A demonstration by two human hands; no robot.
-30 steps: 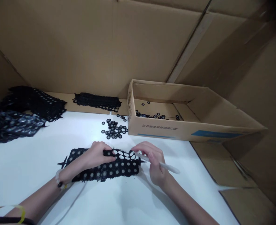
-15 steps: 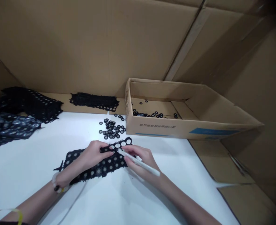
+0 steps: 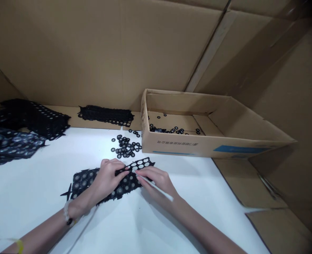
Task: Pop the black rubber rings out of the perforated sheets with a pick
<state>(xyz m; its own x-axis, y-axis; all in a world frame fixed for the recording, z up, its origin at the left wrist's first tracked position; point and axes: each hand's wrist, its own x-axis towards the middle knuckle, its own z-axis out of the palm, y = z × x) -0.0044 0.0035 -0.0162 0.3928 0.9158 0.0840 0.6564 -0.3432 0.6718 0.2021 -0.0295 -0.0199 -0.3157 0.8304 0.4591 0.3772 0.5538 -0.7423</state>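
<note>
A black sheet (image 3: 83, 180) with rows of round rings lies on the white table, its far right end showing open holes. My left hand (image 3: 109, 176) is closed on the sheet's far edge, thumb and fingers pinching it near the middle. In my right hand (image 3: 157, 181) is a white pen-like tool (image 3: 160, 191), its tip against the sheet close to my left fingertips. The right fingers also rest at the sheet's right part. Just beyond the sheet lies a loose heap of small black rings (image 3: 125, 146).
An open cardboard box (image 3: 177, 143) at the back right has several black rings inside. Stacked black perforated sheets (image 3: 105, 115) lie at the back, and more piled sheets (image 3: 15, 143) are at the left. Cardboard walls (image 3: 92, 53) surround the table (image 3: 113, 229).
The sheet's far right end now shows more open holes and has turned slightly. My right hand and the tool have shifted a little left and down.
</note>
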